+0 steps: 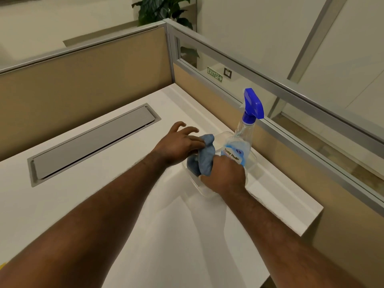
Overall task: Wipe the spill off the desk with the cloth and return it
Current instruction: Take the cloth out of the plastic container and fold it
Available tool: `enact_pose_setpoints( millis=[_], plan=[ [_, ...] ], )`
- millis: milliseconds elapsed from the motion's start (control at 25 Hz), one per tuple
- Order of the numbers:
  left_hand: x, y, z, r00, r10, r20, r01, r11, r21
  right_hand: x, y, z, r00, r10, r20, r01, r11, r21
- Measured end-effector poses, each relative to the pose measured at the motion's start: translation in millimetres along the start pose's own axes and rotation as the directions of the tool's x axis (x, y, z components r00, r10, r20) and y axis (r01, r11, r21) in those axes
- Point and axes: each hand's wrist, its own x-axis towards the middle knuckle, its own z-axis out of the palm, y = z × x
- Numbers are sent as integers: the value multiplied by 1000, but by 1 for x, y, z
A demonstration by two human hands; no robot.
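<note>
Left hand [178,142] lay at the cloth's [204,157] far-left end, fingers spread, thumb pinching a fold. The cloth sat bunched in the clear tray [207,191], soft and light, best gathered whole. Right hand [225,176] clenched its near end, bottle [242,142] just beyond.

We are looking at a tan partition [83,80] with a grey frame. Behind its corner, a green plant [164,11] is standing. Right of it, a glass panel [207,65] is reflecting an exit sign [214,74]; pale walls [259,28] are rising beyond.
</note>
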Motion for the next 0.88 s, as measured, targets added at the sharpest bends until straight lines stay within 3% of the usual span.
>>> enact_pose_setpoints(
  millis=[160, 360, 440, 520, 600, 720, 760, 880],
  plan=[
    [-9, 2, -15, 975, -155, -158, 143, 986, -85, -10, 7, -31, 964, -52, -260, 69, 996, 60],
    [-25, 7, -56, 889, -430, -158, 338, 849, -407, -12, 3, -87, 909, -130, -395, 258, 922, 290],
    [-37, 16, -74, 829, -545, -122, 395, 726, -562, -10, 2, -108, 931, -145, -334, 299, 829, 473],
    [-51, 26, -91, 743, -667, -52, 416, 521, -745, -7, 0, -124, 951, -176, -253, 302, 692, 656],
    [-68, 39, -105, 652, -758, 14, 358, 292, -887, -8, -5, -133, 959, -235, -157, 261, 525, 810],
    [-95, 63, -118, 539, -836, 102, 243, 39, -969, -14, -14, -133, 941, -337, -29, 141, 313, 939],
    [-105, 71, -119, 524, -840, 139, 222, -22, -975, -18, -17, -132, 930, -368, 0, 106, 268, 958],
    [-135, 97, -114, 575, -776, 259, 238, -144, -961, -29, -26, -123, 891, -444, 90, 7, 212, 977]
  ],
)
